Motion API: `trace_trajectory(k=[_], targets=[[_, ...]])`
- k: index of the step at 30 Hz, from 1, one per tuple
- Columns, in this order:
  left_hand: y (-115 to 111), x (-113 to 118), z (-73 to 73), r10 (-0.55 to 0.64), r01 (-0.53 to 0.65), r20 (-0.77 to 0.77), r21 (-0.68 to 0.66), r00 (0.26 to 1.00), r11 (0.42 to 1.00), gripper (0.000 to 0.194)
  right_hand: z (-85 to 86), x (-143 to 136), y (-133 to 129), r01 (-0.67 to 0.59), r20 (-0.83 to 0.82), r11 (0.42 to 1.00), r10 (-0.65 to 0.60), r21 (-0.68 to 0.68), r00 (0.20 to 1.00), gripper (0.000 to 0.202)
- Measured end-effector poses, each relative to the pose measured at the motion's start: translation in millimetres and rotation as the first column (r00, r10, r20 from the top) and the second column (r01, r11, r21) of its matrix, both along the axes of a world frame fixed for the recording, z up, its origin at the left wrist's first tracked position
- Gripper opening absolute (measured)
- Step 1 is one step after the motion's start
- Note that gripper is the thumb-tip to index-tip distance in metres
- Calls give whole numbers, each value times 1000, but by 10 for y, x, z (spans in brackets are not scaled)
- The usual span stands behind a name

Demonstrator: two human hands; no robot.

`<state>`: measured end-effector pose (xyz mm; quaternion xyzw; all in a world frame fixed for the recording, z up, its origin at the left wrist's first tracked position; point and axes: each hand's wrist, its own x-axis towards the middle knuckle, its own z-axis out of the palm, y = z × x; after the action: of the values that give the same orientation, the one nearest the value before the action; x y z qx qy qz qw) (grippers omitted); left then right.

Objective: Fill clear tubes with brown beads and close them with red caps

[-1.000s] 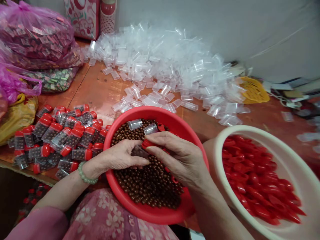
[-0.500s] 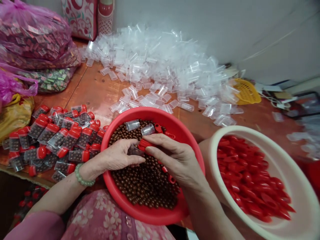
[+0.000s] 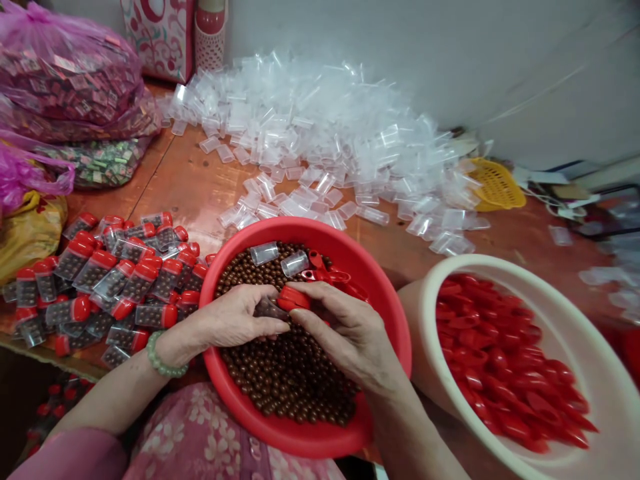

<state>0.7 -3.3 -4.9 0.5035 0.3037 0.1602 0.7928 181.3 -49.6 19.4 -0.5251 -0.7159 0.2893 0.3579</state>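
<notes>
Above a red basin of small brown balls, my two hands meet. My left hand, with a green bead bracelet on its wrist, closes around a clear plastic container, partly hidden by the fingers. Between the thumb and fingers of my right hand is a red cap, set against the container's end. Two clear containers lie on the balls behind my hands. Several loose red caps rest along the basin's right inner side.
Filled red-capped containers are piled left of the basin. Empty clear containers heap along the wall. A cream tub holding red caps stands on the right. Plastic bags sit back left; a yellow basket lies back right.
My right hand has turned slightly and moved a little downward with the red cap, which now sits straighter against the container's end. My left hand stays nearly in place.
</notes>
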Motion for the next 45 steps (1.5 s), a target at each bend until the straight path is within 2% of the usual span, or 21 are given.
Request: trace_trajectory(k=[3,5,12,15,19,23,25,27,29,32,34,37,40,45], targets=[[-3,-1,-7,2,-2,9,-14,1000,1000,22,-12,-22,-16,-22,187,994,1,111,982,27],[0,-2,-6,-7,7,4,-17,1000,1000,23,-27,-34,-20,-58,236,987,22,147,971,26],[19,3,-11,-6,6,14,-3,1000,1000,23,-92,-78,-16,-34,239,978,-17,206,971,22],[23,-3,-14,-3,3,22,8,1000,1000,21,-136,-82,-38,-39,269,965,-33,259,962,32],[29,-13,6,-12,13,38,-27,999,1000,23,-152,-60,-73,-98,277,956,18,277,961,41],[36,-11,42,-29,32,57,-50,998,998,20,-106,-35,-52,-102,214,974,58,201,975,33],[35,-7,43,-32,33,37,-29,999,999,16,-93,-18,-28,-58,192,986,28,153,981,29],[29,-1,30,-31,32,-27,52,999,998,14,-89,3,-12,38,124,996,-48,80,991,26],[22,5,11,-22,42,-121,162,992,986,13,-78,21,-9,116,-21,992,-117,-48,993,24],[16,12,1,1,59,-218,269,976,961,15,-37,16,-19,104,-213,979,-141,-177,967,18],[19,15,7,-9,64,-211,257,977,964,18,-10,-11,-18,95,-208,987,-121,-131,971,16],[30,13,14,-63,77,-97,149,993,986,22,4,-66,4,107,-86,993,-102,52,991,14],[35,8,2,-84,86,-29,86,996,993,20,-7,-100,27,100,8,975,-104,200,995,15],[34,5,-25,-84,85,-28,51,996,995,15,-17,-88,18,28,100,980,-48,198,994,17]])
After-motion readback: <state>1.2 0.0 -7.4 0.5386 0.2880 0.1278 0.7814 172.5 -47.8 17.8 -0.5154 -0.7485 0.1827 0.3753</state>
